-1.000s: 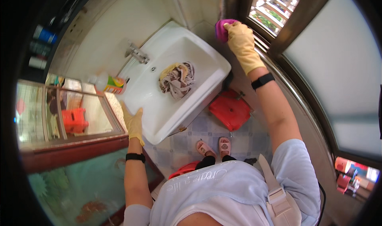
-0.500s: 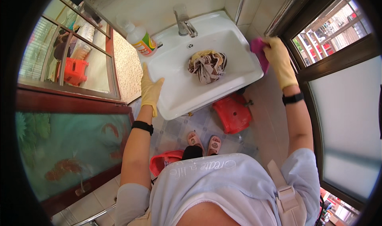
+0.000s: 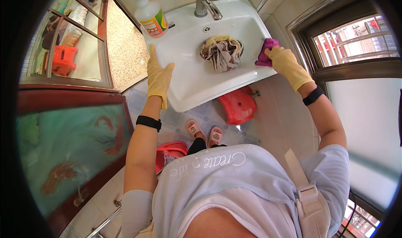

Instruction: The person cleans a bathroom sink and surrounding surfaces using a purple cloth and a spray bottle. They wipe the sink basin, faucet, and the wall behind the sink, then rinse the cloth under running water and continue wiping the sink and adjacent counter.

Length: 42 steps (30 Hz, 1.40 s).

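Observation:
In a yellow rubber glove, my right hand (image 3: 285, 64) grips a purple cloth (image 3: 268, 51) and presses it on the right rim of the white washbasin (image 3: 184, 85). My left hand (image 3: 159, 75), gloved the same way, rests against the basin's left edge with thumb and fingers apart and nothing held. A crumpled bundle of brown, grey and yellowish cloth (image 3: 222, 54) lies in the bowl. At the back stands a chrome tap (image 3: 206, 7). On the back left corner is a clear spray bottle (image 3: 151, 18) with a green and orange label.
Below the basin a red plastic stool (image 3: 238, 108) stands on the tiled floor. A red basin (image 3: 172, 151) with something in it sits near my feet in pink slippers (image 3: 215, 134). To the left is a framed glass door (image 3: 79, 141); to the right, a window (image 3: 356, 43).
My right hand has brought the purple cloth from the outer right side up onto the basin's right rim. The view has shifted a little; my left hand stays at the left edge.

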{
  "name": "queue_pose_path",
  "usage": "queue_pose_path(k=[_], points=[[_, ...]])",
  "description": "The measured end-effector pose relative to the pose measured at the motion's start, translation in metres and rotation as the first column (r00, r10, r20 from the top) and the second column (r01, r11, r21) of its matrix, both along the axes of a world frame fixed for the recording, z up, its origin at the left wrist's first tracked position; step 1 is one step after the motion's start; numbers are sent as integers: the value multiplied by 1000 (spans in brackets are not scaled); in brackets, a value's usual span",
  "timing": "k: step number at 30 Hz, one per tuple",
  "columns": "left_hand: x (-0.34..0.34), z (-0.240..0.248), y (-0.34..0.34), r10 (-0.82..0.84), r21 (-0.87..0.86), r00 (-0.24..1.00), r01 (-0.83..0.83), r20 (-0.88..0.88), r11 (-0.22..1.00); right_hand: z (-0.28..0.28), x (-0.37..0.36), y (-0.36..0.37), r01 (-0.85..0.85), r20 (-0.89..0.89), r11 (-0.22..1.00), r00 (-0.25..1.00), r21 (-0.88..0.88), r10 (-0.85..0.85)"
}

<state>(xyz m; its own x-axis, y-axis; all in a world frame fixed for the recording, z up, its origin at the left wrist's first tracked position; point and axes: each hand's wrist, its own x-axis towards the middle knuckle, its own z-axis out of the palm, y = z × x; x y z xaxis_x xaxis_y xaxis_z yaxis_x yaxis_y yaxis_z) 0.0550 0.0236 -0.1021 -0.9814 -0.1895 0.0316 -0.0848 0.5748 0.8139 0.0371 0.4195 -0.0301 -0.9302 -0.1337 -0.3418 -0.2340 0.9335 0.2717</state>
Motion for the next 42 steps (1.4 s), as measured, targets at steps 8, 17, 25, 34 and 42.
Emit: queue_pose_path(k=[8, 17, 25, 34, 42], points=[[-8, 0, 2, -62, -406, 985, -9, -161, 914, -21, -70, -32, -183, -328, 978, 922, 101, 206], [-2, 50, 45, -503, -454, 856, 496, 116, 740, -9, -37, -28, 172, 128, 963, 971, 206, -201], [-51, 42, 141, -686, -468, 675, 716, 272, 519, -24, -58, -33, -232, -332, 929, 886, 288, 324], [-64, 9, 109, -670, -428, 594, 799, 447, 423, -42, -60, -52, -11, 282, 999, 960, 43, -1], [-3, 68, 24, -477, -215, 836, 535, 270, 817, -97, -114, -87, -288, -131, 794, 957, -536, 258]])
